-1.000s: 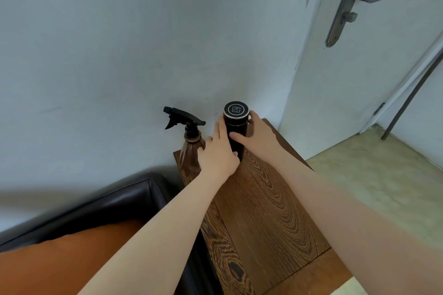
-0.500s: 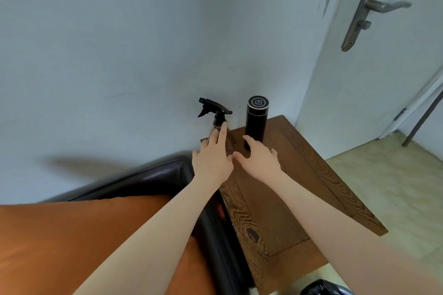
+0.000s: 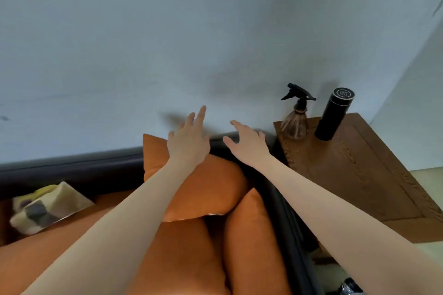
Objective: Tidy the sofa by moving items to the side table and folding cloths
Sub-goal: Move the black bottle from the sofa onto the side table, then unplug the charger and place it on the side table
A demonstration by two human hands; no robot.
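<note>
A black flask [image 3: 333, 115] stands upright at the back of the wooden side table [image 3: 359, 170], beside a brown spray bottle [image 3: 296, 117] with a black trigger. My left hand [image 3: 189, 141] hovers open above an orange cushion [image 3: 206, 189] on the dark sofa [image 3: 72, 170]. My right hand [image 3: 247, 143] is open too, over the sofa's corner, left of the table. Both hands hold nothing. A folded pale cloth [image 3: 45, 208] with yellow and dark patches lies on the sofa at the left.
A second orange cushion [image 3: 249, 242] leans against the sofa arm [image 3: 287, 223] next to the table. A plain wall [image 3: 167, 43] rises behind. Pale floor [image 3: 429, 182] shows right of the table, and a dark object [image 3: 350, 287] lies low by the sofa's side.
Both hands have let go of the black flask and drawn back left from the side table to over the sofa cushions. My view has swung left, bringing the cushions and cloth in.
</note>
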